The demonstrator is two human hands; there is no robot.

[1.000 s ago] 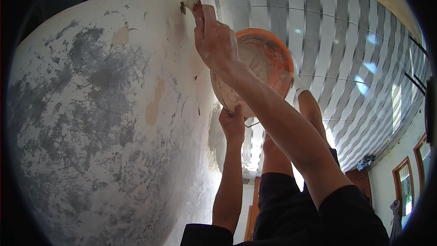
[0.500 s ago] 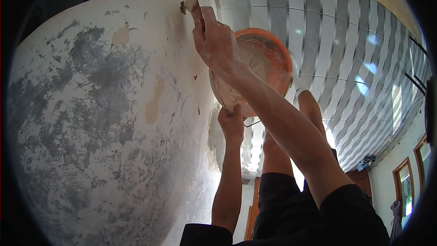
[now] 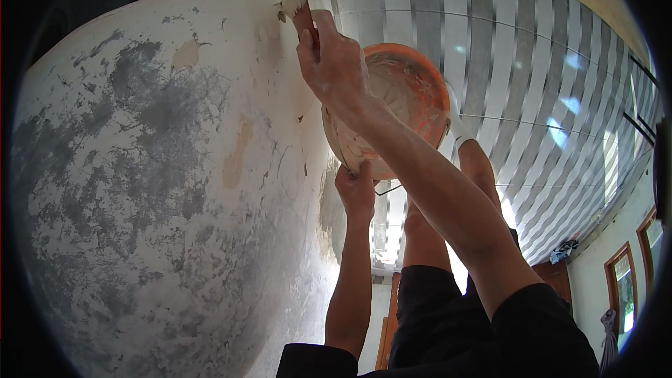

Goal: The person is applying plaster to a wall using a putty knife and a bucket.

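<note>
I see the right fingers [image 3: 324, 23] grasping a putty knife [image 3: 302, 12], the left fingers [image 3: 365, 172] gripping the orange bucket [image 3: 411, 52] nearside.

A white wall [image 3: 154, 154] fills the left side, blotched with grey and marked by a few beige patches. The floor [image 3: 483, 77] is laid in light and dark grey stripes crossed by thin joint lines, with bluish-white glints [image 3: 558, 134] and a brighter glare low in the middle. Beyond, at right, a pale wall [image 3: 588, 287] holds a brown-framed window [image 3: 622, 287], bright and greenish; a greyish cloth [image 3: 608, 336] hangs beside it. Shadow darkens the upper left.
</note>
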